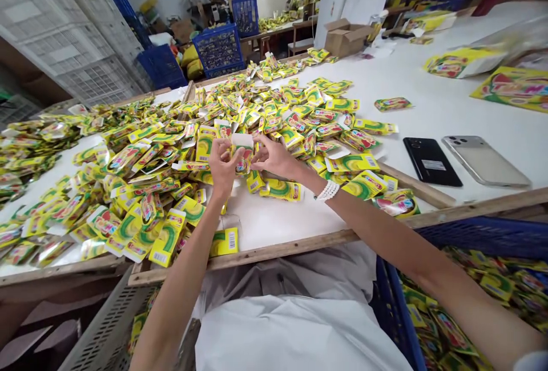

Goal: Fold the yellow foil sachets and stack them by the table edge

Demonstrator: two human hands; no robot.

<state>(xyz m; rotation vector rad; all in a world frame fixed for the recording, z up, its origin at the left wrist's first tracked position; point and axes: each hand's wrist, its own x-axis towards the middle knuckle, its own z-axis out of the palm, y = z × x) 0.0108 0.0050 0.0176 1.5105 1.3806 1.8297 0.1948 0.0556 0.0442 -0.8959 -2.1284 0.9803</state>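
Just above the white tabletop, a small yellow carton [243, 164] is held upright between my hands, its white end flap [242, 141] standing up at the top. My left hand [224, 166] is closed around the carton's left side, thumb across the front. On the other side, my right hand [276, 157] has curled fingers at the right edge of the carton near the flap. Some of those fingertips are hard to make out. A loose heap of similar yellow and green cartons [274, 107] surrounds both hands, and one carton [280, 189] lies below my right wrist.
A black phone [431, 161] and a clear-backed phone [486, 160] lie at the right. A wooden strip [415, 184] crosses the table. Below the front edge stand a blue crate [396, 308] of cartons and a grey basket [107, 325]. An open cardboard box [346, 39] sits farther back.
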